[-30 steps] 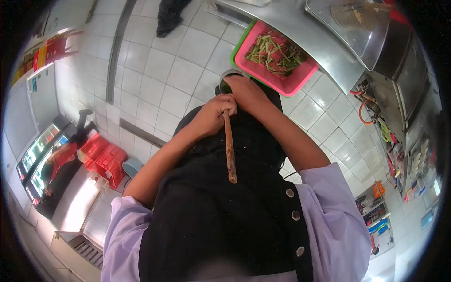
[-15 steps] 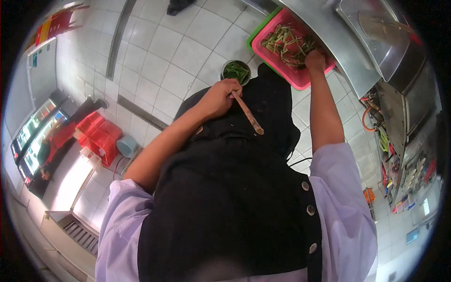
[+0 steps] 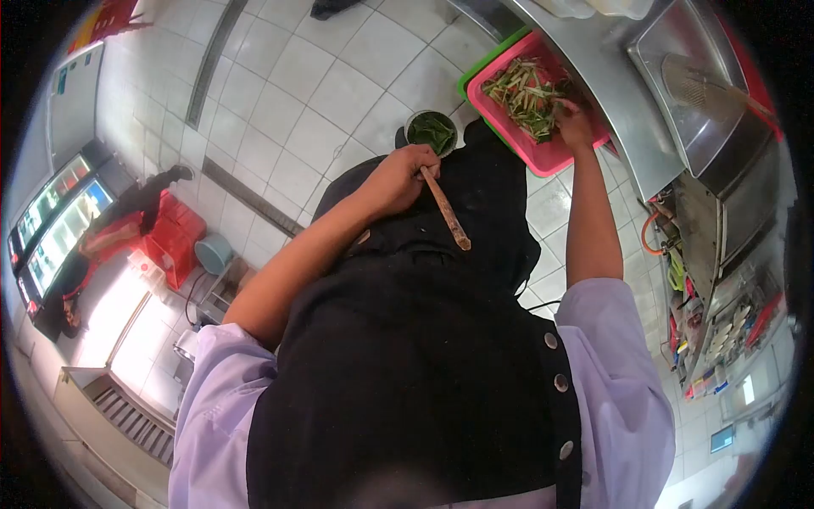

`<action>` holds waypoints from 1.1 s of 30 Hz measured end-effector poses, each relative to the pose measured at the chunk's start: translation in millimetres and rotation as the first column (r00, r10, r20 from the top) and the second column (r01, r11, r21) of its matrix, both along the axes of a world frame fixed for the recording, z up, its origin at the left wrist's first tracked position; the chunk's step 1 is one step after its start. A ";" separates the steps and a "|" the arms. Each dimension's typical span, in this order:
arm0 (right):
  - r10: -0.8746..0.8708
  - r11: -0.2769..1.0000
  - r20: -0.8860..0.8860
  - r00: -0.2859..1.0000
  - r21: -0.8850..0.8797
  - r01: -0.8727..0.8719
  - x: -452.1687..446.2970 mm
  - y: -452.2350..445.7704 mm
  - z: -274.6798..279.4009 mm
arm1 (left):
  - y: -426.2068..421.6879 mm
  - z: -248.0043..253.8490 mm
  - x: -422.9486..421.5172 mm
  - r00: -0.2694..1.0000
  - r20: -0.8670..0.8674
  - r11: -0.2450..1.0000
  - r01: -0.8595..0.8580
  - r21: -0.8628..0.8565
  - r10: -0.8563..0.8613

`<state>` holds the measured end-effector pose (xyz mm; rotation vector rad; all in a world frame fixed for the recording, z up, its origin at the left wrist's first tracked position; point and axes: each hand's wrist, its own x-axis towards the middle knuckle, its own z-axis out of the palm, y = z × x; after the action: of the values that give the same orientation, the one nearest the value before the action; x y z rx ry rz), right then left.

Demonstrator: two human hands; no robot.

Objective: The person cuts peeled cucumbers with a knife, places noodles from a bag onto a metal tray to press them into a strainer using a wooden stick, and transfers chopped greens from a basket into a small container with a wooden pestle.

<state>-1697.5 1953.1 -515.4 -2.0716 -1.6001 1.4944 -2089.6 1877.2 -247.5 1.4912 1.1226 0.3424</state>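
My left hand (image 3: 405, 176) is wrapped round a worn wooden handle (image 3: 448, 214), its free end pointing back toward my apron. Just beyond the fist is a round bowl (image 3: 411, 136) with dark green leaves (image 3: 431, 132) in it. Whether the handle joins this bowl is hidden by the hand. My right hand (image 3: 577, 127) reaches into a pink basin (image 3: 543, 161) and touches cut green stalks (image 3: 527, 95) heaped there. Its fingers look stretched out over the stalks, partly hidden.
A green container edge (image 3: 462, 83) shows beside the basin. Along the right runs a steel counter (image 3: 632, 110) with a mesh strainer (image 3: 687, 81). Another person (image 3: 72, 293) is at far left, near red crates (image 3: 174, 237) and a blue-grey bucket (image 3: 214, 254).
My right hand has shifted up and its fingers have come into view over the stalks. The stalks lie in a changed heap. My left hand keeps the wooden handle. The view has shifted slightly.
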 end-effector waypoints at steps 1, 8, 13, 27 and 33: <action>-0.048 0.990 0.191 0.980 0.139 0.021 4.7 -3.8 -5.9 | -0.6 -1.0 -0.4 1.000 -0.001 1.000 -0.007 -0.009 0.007; 0.082 0.994 0.382 0.920 0.036 -0.103 3.0 -1.2 -34.4 | 2.4 -1.6 -5.0 0.998 -0.023 0.998 0.056 0.019 -0.056; 0.197 0.980 0.422 0.885 -0.108 -0.167 -34.7 8.3 37.7 | 3.0 -3.4 -7.4 0.999 -0.019 0.999 0.049 0.016 -0.049; 0.278 0.956 0.418 0.865 -0.035 -0.291 -23.3 -13.0 -47.8 | 0.1 -1.4 -6.5 0.997 -0.020 0.996 0.079 0.046 -0.078; 0.071 0.994 0.218 0.973 0.068 -0.088 -9.2 19.9 -1.8 | 5.9 10.0 -2.6 0.999 -0.034 0.997 0.001 -0.072 -0.004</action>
<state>-1706.7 1973.1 -517.2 -2.2147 -1.8062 1.2433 -2092.2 1883.1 -237.5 1.4400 1.1484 0.2734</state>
